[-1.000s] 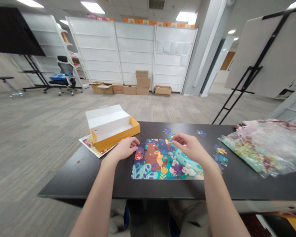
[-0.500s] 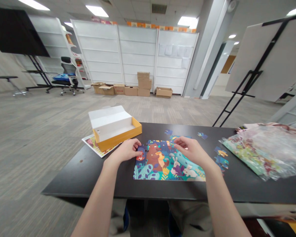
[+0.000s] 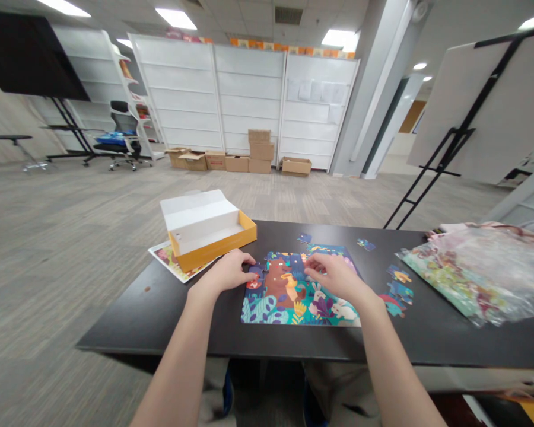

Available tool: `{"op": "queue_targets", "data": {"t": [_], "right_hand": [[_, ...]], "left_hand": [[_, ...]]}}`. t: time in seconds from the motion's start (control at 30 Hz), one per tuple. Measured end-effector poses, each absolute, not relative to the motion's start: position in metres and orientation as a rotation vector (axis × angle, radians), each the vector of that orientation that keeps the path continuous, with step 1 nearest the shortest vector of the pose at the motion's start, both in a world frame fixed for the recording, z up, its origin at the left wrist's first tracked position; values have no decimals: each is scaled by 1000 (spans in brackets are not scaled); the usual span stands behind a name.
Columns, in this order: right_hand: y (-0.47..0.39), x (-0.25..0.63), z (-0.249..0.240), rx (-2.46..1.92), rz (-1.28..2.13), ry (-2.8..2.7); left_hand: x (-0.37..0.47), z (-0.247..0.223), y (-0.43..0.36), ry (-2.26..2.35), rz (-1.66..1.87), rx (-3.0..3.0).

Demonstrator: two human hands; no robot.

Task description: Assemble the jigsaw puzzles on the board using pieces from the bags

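A colourful jigsaw puzzle (image 3: pixel 289 290), with a bear, rabbits and plants on it, lies partly assembled on the black table. My left hand (image 3: pixel 231 273) rests at its upper left edge, thumb and fingertips apart, touching a dark blue piece with a red animal (image 3: pixel 255 280). Over the puzzle's upper middle is my right hand (image 3: pixel 336 276), its thumb and fingers slightly spread with no piece visible between them. It covers part of the right side. Loose puzzle pieces (image 3: pixel 400 290) lie to the right, one blue piece (image 3: pixel 365 244) beyond them, and another piece (image 3: pixel 304 238) behind the puzzle.
An open yellow box (image 3: pixel 218 248) with a white inside stands on a printed sheet (image 3: pixel 162 256) at the left. Clear plastic bags (image 3: pixel 493 267) with printed contents cover the table's right end. Beyond the black table (image 3: pixel 160 320) are cardboard boxes (image 3: pixel 260 151) and a black easel stand (image 3: pixel 440 160).
My right hand has moved left and slightly down across the puzzle, uncovering its upper right part and a loose red-and-teal piece. My left hand stays at the left edge.
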State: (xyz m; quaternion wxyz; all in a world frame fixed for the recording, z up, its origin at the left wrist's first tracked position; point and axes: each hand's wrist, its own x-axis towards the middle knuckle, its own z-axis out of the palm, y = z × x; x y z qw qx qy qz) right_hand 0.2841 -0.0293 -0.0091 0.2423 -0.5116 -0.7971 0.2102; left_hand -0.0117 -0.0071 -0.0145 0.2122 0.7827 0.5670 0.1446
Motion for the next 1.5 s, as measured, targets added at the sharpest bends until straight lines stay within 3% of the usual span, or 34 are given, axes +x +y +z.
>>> {"op": "queue_targets", "data": {"t": [0.57,1.23,1.5], "right_hand": [[-27,259,0,-1441,606,-2198],[-29,201,-9,-1243,956,-2408],[-43,202,-2,-1281,820,-2523]], "left_hand": [[-17,-20,-4,1611,387,2173],[-14,-17,-10,1631,390,2183],[-13,-13,-13,1603,431,2125]]}}
